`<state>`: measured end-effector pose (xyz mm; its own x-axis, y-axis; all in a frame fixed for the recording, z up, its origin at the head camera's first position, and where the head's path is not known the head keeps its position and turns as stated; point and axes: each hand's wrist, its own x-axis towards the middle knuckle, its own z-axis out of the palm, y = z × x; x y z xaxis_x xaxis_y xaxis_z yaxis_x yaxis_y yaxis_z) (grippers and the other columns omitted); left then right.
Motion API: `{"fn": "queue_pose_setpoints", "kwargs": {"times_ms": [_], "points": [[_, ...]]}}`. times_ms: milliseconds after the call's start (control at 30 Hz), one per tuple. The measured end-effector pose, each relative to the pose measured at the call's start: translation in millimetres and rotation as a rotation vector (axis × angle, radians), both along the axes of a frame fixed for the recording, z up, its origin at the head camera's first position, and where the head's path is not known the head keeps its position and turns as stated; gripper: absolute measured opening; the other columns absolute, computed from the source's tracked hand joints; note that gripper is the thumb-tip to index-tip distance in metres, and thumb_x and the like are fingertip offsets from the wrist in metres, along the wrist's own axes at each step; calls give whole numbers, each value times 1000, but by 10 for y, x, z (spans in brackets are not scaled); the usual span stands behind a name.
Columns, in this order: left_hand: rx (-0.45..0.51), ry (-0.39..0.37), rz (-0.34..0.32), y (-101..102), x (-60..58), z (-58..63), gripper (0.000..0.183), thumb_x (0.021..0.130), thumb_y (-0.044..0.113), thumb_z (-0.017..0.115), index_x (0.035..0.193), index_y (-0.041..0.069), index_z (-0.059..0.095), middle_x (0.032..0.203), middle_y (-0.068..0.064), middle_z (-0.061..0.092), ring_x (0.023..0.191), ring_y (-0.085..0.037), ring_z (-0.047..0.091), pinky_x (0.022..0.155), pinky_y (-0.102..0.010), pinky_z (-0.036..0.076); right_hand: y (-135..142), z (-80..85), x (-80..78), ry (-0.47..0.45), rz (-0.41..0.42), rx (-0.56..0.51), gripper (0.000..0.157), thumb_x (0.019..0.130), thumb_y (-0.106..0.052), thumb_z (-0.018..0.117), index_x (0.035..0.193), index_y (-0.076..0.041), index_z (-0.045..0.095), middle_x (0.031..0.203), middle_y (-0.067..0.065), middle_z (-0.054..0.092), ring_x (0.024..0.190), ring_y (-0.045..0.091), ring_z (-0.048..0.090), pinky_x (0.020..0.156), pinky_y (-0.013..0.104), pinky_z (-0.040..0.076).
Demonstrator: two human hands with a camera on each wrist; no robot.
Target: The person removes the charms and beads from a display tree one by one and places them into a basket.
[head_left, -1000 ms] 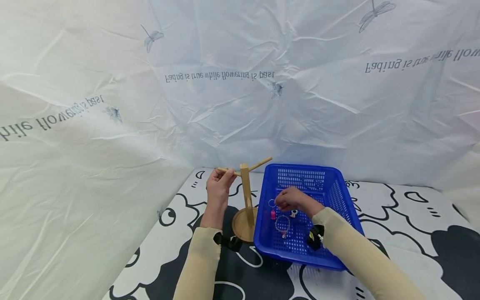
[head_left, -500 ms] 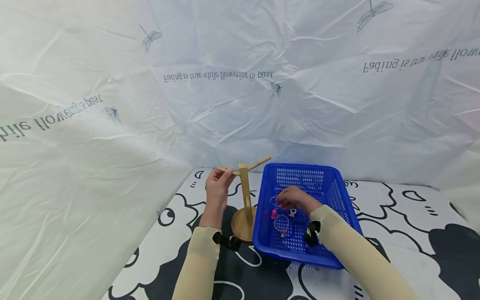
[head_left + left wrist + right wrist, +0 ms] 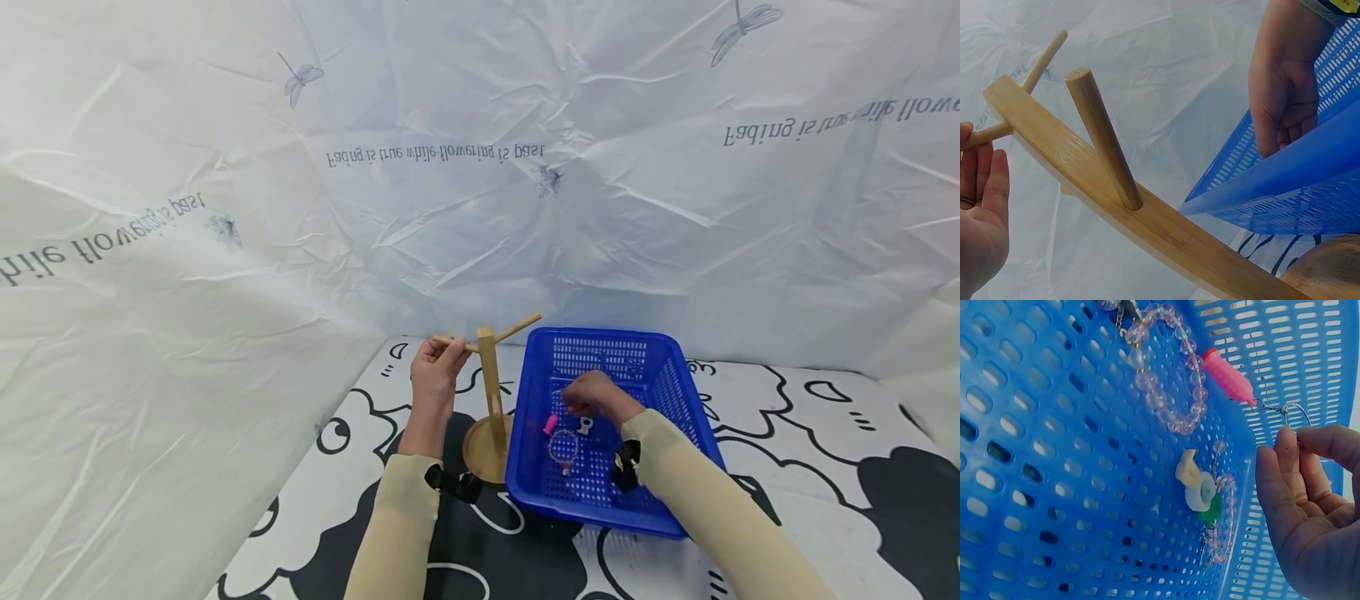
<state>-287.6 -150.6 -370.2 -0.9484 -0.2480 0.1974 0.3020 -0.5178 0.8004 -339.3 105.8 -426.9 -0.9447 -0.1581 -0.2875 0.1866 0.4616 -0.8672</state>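
My left hand [image 3: 435, 367] grips one peg of an upright wooden stand [image 3: 490, 371] near its top. In the left wrist view, thumb and fingers hold that peg [image 3: 990, 135], while another peg [image 3: 1105, 140] juts from the post. My right hand [image 3: 598, 395] is inside the blue basket [image 3: 600, 518]. Between thumb and fingertip it pinches the metal ring [image 3: 1298, 407] of a keychain with a pink bottle-shaped charm [image 3: 1231, 379]. Close by in the basket are a clear beaded bracelet [image 3: 1155, 400] and a white and tan ring-shaped charm [image 3: 1199, 492] with a green part.
A second beaded bracelet [image 3: 1230, 500] lies beyond the white charm. The stand's round base [image 3: 483, 454] is right beside the basket's left wall. Behind everything hangs a white plastic sheet [image 3: 450, 233]. A black-and-white patterned cloth [image 3: 810, 492] covers the table.
My right hand has shifted slightly to the right with the keychain, and the pink charm has swung from hanging upright to tilted. My left hand stays on the peg.
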Motion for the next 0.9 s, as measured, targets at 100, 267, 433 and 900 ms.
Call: {"fn": "queue_pose_setpoints", "kwargs": {"times_ms": [100, 267, 433, 900], "points": [[-6, 1, -2, 1, 1, 0, 25, 96, -7, 61, 84, 14, 61, 80, 5, 63, 76, -3, 69, 82, -17, 62, 8, -12, -9, -4, -34, -5, 21, 94, -4, 62, 105, 11, 70, 94, 17, 75, 74, 17, 69, 80, 39, 65], [-11, 3, -2, 5, 5, -1, 25, 96, -8, 60, 83, 14, 61, 80, 4, 63, 76, -3, 69, 81, -17, 62, 25, -45, -36, -12, -63, -10, 13, 92, 0, 62, 95, 9, 70, 77, 10, 71, 68, 16, 66, 74, 37, 65], [-15, 6, 2, 6, 0, -6, 25, 96, -8, 60, 84, 14, 61, 80, 4, 63, 75, -3, 69, 81, -17, 62, 42, -78, -60, -22, -81, -15, 10, 91, 1, 63, 93, 8, 70, 73, 7, 69, 66, 16, 66, 71, 36, 65], [1, 10, 3, 10, 5, -7, 26, 96, -8, 60, 82, 14, 60, 79, 4, 63, 75, -3, 69, 81, -17, 62, 75, -151, -101, -62, -124, -4, 12, 91, 3, 63, 97, 10, 71, 70, 5, 66, 63, 13, 65, 70, 32, 65]]}}
